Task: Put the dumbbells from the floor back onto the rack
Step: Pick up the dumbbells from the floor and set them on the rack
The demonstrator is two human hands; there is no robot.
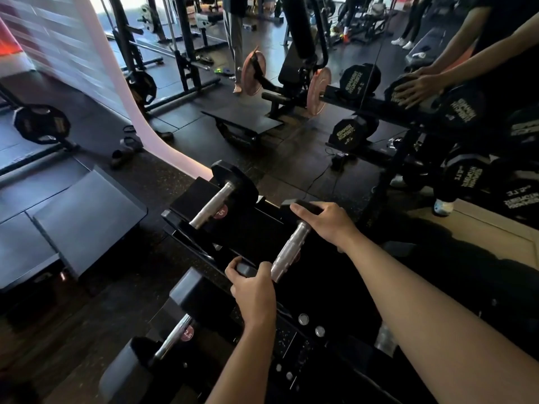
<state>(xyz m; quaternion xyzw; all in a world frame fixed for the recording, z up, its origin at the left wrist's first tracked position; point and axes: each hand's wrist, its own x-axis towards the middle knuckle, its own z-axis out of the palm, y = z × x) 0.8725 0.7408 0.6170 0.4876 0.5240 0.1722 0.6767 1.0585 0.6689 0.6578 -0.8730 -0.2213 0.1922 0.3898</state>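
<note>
A small black dumbbell with a knurled silver handle (290, 249) lies across the top tier of the black rack (256, 228). My left hand (253, 290) grips its near head and my right hand (323, 218) covers its far head. To its left on the same tier rests another dumbbell (214, 205) with a red label. A third dumbbell (175, 336), marked 2.5, sits on the lower tier near my left forearm.
A wall mirror (437, 118) directly behind the rack reflects my arms and several black dumbbells. A padded bench (84, 217) stands on the floor to the left. Weight machines with plates (319, 90) and a standing person (236, 39) show farther back.
</note>
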